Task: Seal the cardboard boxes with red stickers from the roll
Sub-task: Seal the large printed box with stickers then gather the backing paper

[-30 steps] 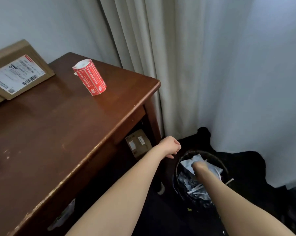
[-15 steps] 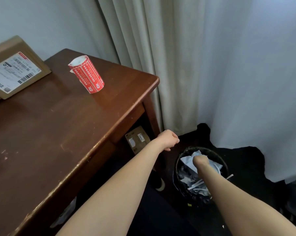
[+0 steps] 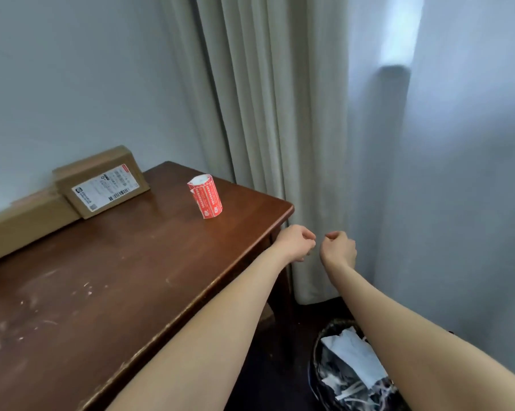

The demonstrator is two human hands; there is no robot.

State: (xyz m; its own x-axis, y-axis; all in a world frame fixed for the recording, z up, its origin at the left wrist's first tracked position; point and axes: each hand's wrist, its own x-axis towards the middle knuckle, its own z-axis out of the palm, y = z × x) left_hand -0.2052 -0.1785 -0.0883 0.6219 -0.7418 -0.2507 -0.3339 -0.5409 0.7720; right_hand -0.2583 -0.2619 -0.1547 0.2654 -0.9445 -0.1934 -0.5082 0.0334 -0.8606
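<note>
A roll of red stickers (image 3: 205,199) stands upright near the far right corner of the brown wooden table (image 3: 108,277). A cardboard box (image 3: 103,180) with a white shipping label leans at the back left, and a second, longer box (image 3: 25,223) lies to its left. My left hand (image 3: 296,243) and my right hand (image 3: 339,247) hover side by side in the air just past the table's right edge, both with fingers loosely curled and nothing visible in them.
A dark wastebasket (image 3: 351,372) holding white paper scraps stands on the dark floor at the lower right. Beige curtains (image 3: 268,114) hang behind the table's corner, with a pale sheer curtain to the right.
My right hand has come up out of the wastebasket and my left hand has risen too; both now sit level with the table's edge. The view has tilted upward.
</note>
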